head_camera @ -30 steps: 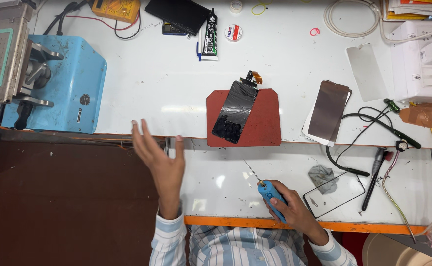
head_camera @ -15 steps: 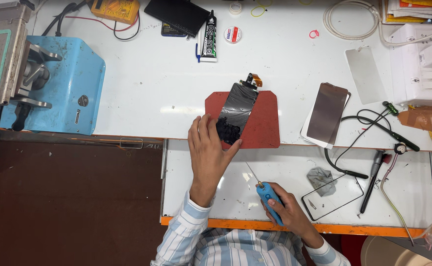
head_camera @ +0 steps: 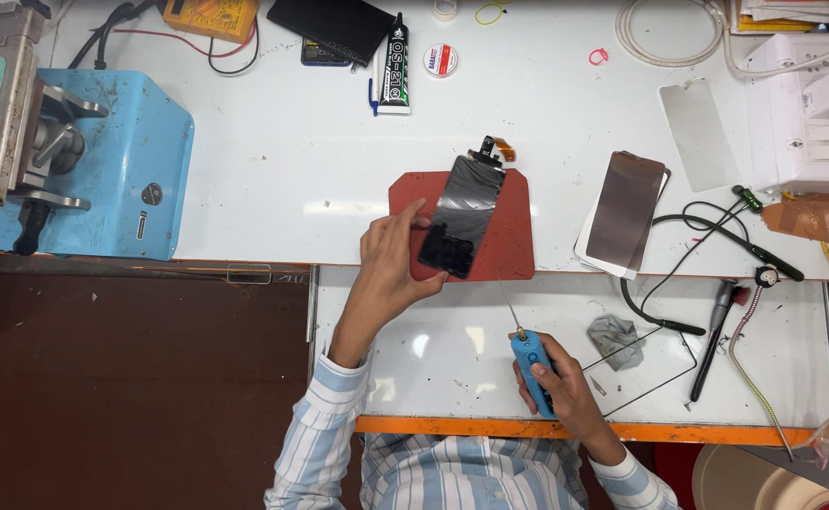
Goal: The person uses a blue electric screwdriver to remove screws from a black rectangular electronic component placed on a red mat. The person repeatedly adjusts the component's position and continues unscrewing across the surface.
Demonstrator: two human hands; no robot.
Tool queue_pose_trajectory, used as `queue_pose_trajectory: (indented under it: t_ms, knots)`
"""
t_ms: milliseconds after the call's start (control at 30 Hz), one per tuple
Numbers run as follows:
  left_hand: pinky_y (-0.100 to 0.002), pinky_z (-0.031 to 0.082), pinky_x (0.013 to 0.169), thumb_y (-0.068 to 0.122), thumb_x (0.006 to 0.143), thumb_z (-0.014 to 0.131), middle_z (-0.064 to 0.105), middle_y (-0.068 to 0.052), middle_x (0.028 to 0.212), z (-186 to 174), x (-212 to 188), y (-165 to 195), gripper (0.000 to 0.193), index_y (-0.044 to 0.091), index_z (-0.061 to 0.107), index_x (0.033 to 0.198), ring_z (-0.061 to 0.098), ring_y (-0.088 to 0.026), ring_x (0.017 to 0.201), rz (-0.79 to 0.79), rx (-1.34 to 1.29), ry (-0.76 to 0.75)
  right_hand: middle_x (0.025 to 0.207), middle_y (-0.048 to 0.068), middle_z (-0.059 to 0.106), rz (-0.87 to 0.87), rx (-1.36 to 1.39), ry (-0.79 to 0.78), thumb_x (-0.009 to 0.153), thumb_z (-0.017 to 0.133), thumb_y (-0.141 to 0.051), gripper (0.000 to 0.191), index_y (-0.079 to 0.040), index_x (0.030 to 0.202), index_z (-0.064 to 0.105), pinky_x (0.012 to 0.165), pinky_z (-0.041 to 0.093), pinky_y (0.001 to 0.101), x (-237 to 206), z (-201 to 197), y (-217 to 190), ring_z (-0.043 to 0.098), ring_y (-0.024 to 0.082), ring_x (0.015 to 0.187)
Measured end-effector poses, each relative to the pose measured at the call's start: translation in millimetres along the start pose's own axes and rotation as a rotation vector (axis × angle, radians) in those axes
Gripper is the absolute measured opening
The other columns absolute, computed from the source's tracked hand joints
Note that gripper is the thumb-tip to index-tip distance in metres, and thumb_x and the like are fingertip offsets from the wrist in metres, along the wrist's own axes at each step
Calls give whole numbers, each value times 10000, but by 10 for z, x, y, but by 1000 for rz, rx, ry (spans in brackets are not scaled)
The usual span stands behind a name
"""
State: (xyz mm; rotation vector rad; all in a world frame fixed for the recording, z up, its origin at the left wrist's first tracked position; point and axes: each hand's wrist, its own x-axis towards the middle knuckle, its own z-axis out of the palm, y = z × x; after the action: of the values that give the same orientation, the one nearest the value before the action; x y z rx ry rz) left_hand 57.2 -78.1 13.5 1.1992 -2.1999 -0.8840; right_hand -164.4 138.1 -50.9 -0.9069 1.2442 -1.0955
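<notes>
The left hand is at the lower left corner of the red mat, fingers spread and curled, thumb and fingertips pinching the near end of the dark phone screen, which lies slanted across the mat with its orange flex cable pointing away from the person. The right hand sits below and to the right of the mat, wrapped closed around a blue-handled tool whose thin metal tip points up toward the mat's lower edge without reaching it. Just right of that hand lie a crumpled grey cloth and a thin black frame on the white worktop. Right of the mat rests a second dark panel on a white backing, and beyond it a clear glass sheet. Far left of the mat stands a blue machine. Above the mat, at the far edge, a black glue tube lies beside a small roll of tape.
</notes>
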Motion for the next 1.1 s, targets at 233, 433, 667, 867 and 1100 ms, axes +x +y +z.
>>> queue_pose_trajectory:
  t_ms: [233, 433, 667, 867, 1100]
  knots:
    - [-604, 295, 1101, 507, 687, 926, 531, -226, 1260, 250, 39, 133, 1160, -46, 309, 1499, 452, -365, 1223, 171, 244, 176, 720, 78, 609, 26, -45, 54, 969, 494, -360, 501, 8, 1307, 537, 392, 457, 259, 45, 3, -43, 559, 116, 446]
    - [-550, 370, 1039, 378, 672, 920, 466, -244, 1290, 506, 109, 223, 1135, -14, 295, 1534, 433, -385, 1229, 112, 156, 127, 719, 78, 609, 19, -50, 58, 968, 495, -366, 497, 8, 1290, 546, 383, 458, 261, 38, 5, -36, 561, 118, 442]
    - [-503, 382, 1029, 287, 605, 948, 465, -199, 1297, 366, 194, 139, 1175, 74, 279, 1548, 439, -357, 1216, 73, 24, 27, 726, 76, 609, 10, -52, 73, 961, 496, -371, 514, 1, 1312, 542, 388, 470, 261, 39, -1, -62, 565, 118, 447]
    - [-423, 534, 1018, 119, 734, 845, 481, -119, 1333, 302, 211, 177, 1015, 223, 285, 1574, 559, -270, 1224, 17, -334, 13, 739, 74, 606, -5, -42, 76, 962, 500, -375, 521, -2, 1322, 542, 393, 472, 262, 53, 9, -88, 564, 116, 458]
    - [-397, 558, 1008, 132, 885, 746, 550, -82, 1356, 152, 213, 152, 589, 181, 539, 1435, 562, -262, 1255, -50, -320, -37, 743, 78, 604, -2, -34, 86, 966, 505, -368, 515, -4, 1330, 538, 403, 474, 261, 25, -15, -99, 566, 115, 469]
